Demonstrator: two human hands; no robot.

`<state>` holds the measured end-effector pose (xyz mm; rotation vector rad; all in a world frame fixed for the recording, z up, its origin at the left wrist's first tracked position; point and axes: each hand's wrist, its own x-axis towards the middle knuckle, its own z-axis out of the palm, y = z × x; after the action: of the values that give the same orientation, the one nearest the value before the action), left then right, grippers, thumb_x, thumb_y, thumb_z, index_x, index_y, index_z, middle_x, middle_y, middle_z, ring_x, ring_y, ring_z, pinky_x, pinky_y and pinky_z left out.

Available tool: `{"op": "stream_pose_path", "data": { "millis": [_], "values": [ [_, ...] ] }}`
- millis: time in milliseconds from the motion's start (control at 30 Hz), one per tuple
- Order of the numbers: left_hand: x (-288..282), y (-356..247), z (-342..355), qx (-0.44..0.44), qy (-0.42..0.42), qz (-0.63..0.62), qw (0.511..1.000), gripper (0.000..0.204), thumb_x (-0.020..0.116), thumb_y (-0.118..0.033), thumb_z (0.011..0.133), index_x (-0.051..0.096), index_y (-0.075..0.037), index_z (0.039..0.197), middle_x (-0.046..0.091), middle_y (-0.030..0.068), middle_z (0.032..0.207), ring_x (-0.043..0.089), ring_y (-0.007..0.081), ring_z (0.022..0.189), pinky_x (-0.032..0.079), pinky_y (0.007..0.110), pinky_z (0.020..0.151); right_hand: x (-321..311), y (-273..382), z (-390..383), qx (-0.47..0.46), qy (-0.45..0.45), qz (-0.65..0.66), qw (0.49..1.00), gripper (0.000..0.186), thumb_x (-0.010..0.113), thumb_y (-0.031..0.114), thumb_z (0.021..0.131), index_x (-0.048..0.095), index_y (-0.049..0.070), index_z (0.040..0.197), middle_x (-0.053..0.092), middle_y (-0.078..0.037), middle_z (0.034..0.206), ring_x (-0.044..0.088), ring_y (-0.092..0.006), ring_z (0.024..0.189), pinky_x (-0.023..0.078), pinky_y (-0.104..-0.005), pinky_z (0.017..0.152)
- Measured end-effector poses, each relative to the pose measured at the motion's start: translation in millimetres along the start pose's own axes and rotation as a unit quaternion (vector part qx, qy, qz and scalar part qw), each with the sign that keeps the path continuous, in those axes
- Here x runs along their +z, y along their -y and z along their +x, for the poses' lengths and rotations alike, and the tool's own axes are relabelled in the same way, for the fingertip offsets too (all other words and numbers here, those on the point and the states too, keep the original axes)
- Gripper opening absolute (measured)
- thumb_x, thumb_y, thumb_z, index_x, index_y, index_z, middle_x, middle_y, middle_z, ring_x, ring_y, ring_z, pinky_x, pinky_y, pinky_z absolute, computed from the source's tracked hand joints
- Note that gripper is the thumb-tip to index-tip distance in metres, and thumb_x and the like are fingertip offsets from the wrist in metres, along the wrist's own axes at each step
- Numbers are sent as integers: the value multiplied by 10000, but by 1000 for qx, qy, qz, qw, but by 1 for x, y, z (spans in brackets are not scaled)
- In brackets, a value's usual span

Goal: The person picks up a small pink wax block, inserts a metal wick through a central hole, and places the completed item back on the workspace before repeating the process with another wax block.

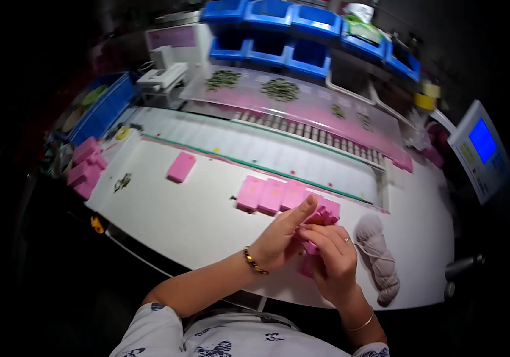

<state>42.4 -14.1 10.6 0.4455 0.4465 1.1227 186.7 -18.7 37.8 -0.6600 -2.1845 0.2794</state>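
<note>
My left hand (279,237) and my right hand (333,253) meet over the right part of the white table, around a small pink box (310,247). The left thumb points up, while the other left fingers are mostly hidden behind the box and the right hand. The right fingers are curled and closed on the box. Just beyond my hands stands a slanting row of several pink boxes (272,197), partly covered by my left thumb. Another pink piece (306,266) shows below the held box, mostly hidden by my right hand.
A single pink box (182,166) lies left of the row, and a pile of pink boxes (86,168) sits at the left edge. A grey twisted cloth bundle (378,259) lies at right. Behind runs a white conveyor belt (249,156); blue bins (268,47) stand above it.
</note>
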Motion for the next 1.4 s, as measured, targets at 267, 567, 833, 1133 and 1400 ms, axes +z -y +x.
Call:
{"op": "stream_pose_path", "data": {
  "millis": [267, 567, 833, 1133, 1400],
  "values": [
    [5, -12, 12, -19, -56, 16, 998, 716, 353, -615, 941, 553, 43, 1140, 547, 25, 758, 543, 116, 680, 485, 252, 615, 9, 2, -19, -111, 3, -148, 983, 289, 633, 43, 749, 682, 49, 1034, 661, -77, 1094, 614, -193, 948, 469, -298, 645],
    [-2, -18, 10, 47, -111, 158, 980, 721, 292, -605, 960, 563, 33, 1160, 524, 33, 736, 526, 117, 608, 509, 284, 548, -50, -34, -40, 63, 41, -244, 967, 480, 660, 71, 769, 570, 67, 1241, 517, -160, 1278, 572, -336, 1058, 444, -398, 901],
    [8, -1, 16, 5, -103, 121, 987, 626, 316, -548, 981, 548, -12, 1208, 534, 51, 766, 537, 131, 630, 516, 295, 535, -90, -61, -48, 203, 171, -239, 934, 719, 670, -88, 674, 444, 16, 1349, 418, -233, 1374, 529, -403, 1129, 458, -428, 916],
    [15, 7, 17, 53, -107, 82, 989, 408, 368, -409, 1013, 563, -59, 1091, 588, 47, 843, 575, 119, 747, 508, 266, 670, -45, 10, 5, -149, 91, -351, 920, 473, 616, 126, 763, 603, 84, 1234, 575, -176, 1264, 627, -231, 820, 517, -318, 697],
    [-3, -3, 6, 8, -120, 104, 987, 459, 363, -421, 1013, 576, -15, 1031, 606, 65, 925, 565, 104, 801, 482, 231, 703, -70, 14, 34, -108, -62, -269, 955, 415, 634, 124, 738, 662, 77, 1149, 584, -171, 1264, 629, -286, 859, 516, -315, 681]
  ]
}}
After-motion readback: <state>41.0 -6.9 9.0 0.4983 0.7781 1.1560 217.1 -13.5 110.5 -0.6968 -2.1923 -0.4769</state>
